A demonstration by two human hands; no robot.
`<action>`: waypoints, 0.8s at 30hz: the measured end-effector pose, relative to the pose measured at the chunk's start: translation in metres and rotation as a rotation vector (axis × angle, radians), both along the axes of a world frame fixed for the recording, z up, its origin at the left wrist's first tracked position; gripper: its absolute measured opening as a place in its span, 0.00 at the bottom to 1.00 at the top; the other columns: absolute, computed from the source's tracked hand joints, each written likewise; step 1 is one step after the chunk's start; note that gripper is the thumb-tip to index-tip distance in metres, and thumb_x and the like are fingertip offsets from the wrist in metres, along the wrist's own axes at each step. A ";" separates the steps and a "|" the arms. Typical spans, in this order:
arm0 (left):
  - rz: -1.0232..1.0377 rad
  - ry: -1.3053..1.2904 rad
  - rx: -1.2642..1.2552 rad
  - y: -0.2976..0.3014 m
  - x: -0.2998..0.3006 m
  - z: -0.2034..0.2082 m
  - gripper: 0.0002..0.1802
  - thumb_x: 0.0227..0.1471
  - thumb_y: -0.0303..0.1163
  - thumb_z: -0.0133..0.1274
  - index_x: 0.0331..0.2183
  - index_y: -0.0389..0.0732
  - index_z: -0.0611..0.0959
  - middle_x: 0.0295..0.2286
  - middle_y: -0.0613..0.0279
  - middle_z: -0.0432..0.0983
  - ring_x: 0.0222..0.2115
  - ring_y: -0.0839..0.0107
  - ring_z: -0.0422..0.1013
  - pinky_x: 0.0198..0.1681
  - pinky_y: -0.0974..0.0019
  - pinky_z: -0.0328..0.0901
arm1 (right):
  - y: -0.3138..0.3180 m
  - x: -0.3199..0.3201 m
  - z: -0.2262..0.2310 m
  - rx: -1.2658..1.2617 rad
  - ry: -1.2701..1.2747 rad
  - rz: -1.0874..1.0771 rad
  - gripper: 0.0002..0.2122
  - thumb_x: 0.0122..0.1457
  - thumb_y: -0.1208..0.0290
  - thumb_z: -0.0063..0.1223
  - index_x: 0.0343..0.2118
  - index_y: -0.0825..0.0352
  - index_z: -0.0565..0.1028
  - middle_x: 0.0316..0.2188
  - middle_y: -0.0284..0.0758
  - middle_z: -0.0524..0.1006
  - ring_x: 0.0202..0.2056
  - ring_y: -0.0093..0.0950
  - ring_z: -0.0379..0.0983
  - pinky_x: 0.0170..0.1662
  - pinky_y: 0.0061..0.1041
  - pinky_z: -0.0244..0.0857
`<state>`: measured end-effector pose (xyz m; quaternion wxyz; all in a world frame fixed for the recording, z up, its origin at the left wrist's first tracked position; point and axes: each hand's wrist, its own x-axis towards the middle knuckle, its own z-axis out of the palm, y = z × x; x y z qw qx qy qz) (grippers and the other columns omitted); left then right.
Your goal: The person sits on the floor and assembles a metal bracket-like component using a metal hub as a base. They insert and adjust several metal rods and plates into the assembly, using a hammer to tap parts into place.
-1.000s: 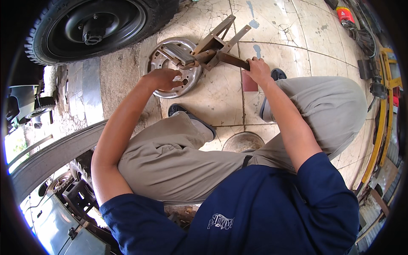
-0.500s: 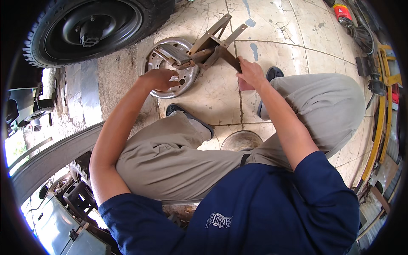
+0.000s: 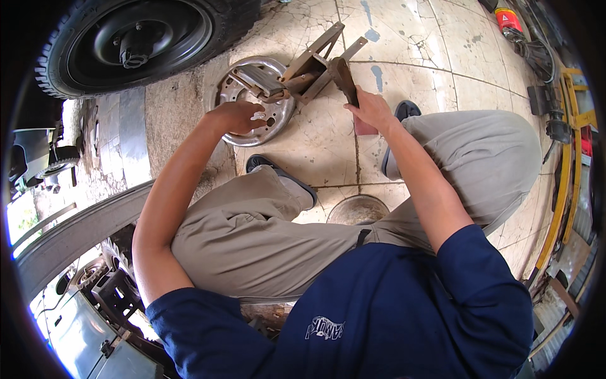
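A round silvery metal plate with holes (image 3: 243, 93) lies on the tiled floor ahead of me. Over its near edge sits my left hand (image 3: 235, 118), fingers curled, with a small whitish, shiny bit at the fingertips that I cannot make out. My right hand (image 3: 372, 110) is closed round one end of a flat, rusty brown metal piece (image 3: 343, 79), its other end tilted up. Behind that piece, an angular metal bracket with long arms (image 3: 309, 69) lies partly against the plate's right side. Below my right hand a reddish flat scrap (image 3: 364, 127) shows in part.
A large black tyre on its rim (image 3: 136, 44) is at the upper left. Between my feet lies a round metal lid-like disc (image 3: 360, 210). Yellow metal bars (image 3: 564, 189) and a red can (image 3: 507, 19) line the right edge. A grey beam (image 3: 82, 221) runs at left.
The brown metal piece in my right hand has turned, its far end lifting and coming round to point more away from me. My left hand has barely moved.
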<state>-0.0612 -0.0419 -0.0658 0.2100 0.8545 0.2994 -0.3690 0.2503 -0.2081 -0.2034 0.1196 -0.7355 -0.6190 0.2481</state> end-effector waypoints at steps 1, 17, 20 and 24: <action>0.009 0.002 0.005 0.000 -0.001 0.000 0.32 0.58 0.55 0.48 0.58 0.48 0.71 0.49 0.51 0.75 0.51 0.55 0.71 0.54 0.57 0.64 | 0.001 0.000 0.002 -0.018 0.001 0.027 0.25 0.57 0.53 0.56 0.48 0.68 0.66 0.31 0.48 0.79 0.37 0.49 0.76 0.39 0.45 0.69; -0.015 0.001 0.000 -0.002 -0.002 -0.004 0.30 0.58 0.53 0.48 0.58 0.50 0.72 0.49 0.52 0.75 0.51 0.54 0.70 0.54 0.57 0.64 | 0.004 -0.004 0.005 -0.051 -0.124 -0.032 0.22 0.59 0.54 0.53 0.45 0.68 0.66 0.33 0.44 0.79 0.35 0.47 0.78 0.37 0.46 0.70; 0.007 0.010 -0.006 -0.003 0.000 -0.003 0.30 0.58 0.53 0.48 0.58 0.50 0.72 0.50 0.52 0.74 0.51 0.54 0.70 0.54 0.56 0.63 | 0.004 -0.005 0.006 -0.059 -0.118 -0.057 0.22 0.59 0.52 0.53 0.44 0.68 0.66 0.29 0.46 0.79 0.34 0.47 0.77 0.37 0.45 0.69; -0.009 -0.001 -0.003 -0.002 -0.003 -0.003 0.30 0.58 0.53 0.48 0.57 0.49 0.72 0.51 0.51 0.73 0.52 0.54 0.70 0.55 0.56 0.63 | 0.003 -0.014 0.013 -0.113 -0.059 -0.021 0.23 0.59 0.53 0.53 0.45 0.68 0.67 0.31 0.48 0.79 0.36 0.49 0.77 0.41 0.46 0.69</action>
